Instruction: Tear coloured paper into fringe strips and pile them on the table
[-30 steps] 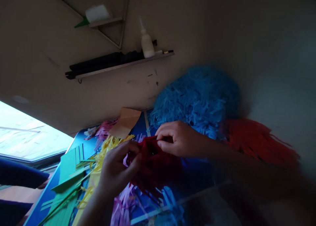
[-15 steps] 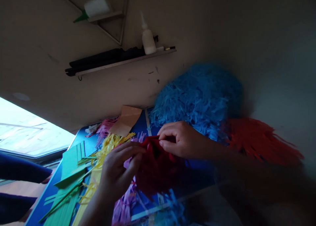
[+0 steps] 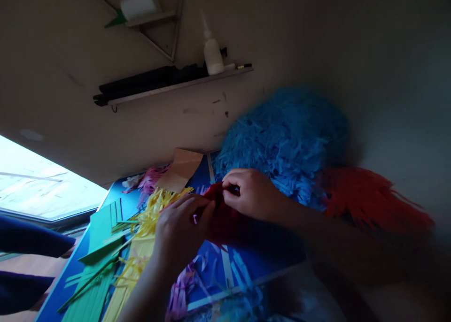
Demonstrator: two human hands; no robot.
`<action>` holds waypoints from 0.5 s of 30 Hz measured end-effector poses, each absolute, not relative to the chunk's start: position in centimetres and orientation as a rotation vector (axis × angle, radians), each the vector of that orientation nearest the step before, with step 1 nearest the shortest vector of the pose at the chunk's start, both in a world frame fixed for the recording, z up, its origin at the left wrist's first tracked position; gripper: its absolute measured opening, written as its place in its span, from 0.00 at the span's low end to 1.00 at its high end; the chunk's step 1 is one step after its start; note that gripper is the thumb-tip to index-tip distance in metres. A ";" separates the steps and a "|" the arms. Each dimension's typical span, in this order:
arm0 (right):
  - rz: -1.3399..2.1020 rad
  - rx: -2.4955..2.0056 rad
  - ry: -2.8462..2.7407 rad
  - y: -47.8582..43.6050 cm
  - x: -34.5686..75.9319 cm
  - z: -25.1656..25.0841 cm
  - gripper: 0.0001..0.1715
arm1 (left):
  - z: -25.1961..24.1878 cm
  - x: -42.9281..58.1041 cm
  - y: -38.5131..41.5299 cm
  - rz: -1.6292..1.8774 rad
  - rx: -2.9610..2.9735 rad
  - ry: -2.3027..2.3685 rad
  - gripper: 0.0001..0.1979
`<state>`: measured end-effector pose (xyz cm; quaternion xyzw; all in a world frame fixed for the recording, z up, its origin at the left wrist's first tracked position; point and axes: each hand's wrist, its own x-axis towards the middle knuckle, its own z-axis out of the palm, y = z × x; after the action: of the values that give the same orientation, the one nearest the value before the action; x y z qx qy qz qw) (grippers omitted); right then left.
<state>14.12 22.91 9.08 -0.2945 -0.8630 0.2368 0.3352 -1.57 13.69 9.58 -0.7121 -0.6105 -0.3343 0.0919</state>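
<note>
Over the blue table (image 3: 278,244), dark red fringed paper (image 3: 225,223) is stretched between both hands, its lower edge in shadow. My left hand (image 3: 183,223) pinches its left side between thumb and fingers. At the upper edge, my right hand (image 3: 248,193) grips it with curled fingers. Purple paper strips (image 3: 181,284) lie below the left hand. Light blue strips (image 3: 244,277) lie under the red paper, closer to me. Yellow fringed paper (image 3: 160,202) is just left of the left hand.
A big blue fringed heap (image 3: 282,134) stands against the wall, with red fringe (image 3: 373,200) to its right. Green paper sheets (image 3: 91,279) and brown paper (image 3: 181,169) lie leftward. A wall shelf (image 3: 176,86) holds a white bottle (image 3: 213,57). A person's legs (image 3: 31,237) show at far left.
The red paper has been lifted and gathered, so more of the table and purple strips show beneath it. My left hand has moved right and up; my right hand has shifted slightly left.
</note>
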 end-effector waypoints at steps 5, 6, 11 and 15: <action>0.607 -0.774 -2.343 23.3 14.8 10.3 0.05 | 10.0 -2.2 13.9 -0.875 -1.965 -2.082 0.11; 0.613 -0.773 -2.358 23.3 14.8 10.5 0.05 | 10.1 -2.2 13.9 -0.888 -1.943 -2.141 0.10; 0.660 -0.736 -2.389 23.3 14.9 10.8 0.04 | 11.3 -2.6 14.0 -0.873 -2.103 -2.366 0.18; 0.646 -0.723 -2.373 23.3 14.8 10.6 0.05 | 11.7 -3.0 14.1 -0.841 -2.207 -2.391 0.17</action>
<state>14.81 23.29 10.60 -0.2702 -0.8873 0.2417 0.2849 -3.03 14.13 11.70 -0.6527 -0.7072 -0.2487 -0.1095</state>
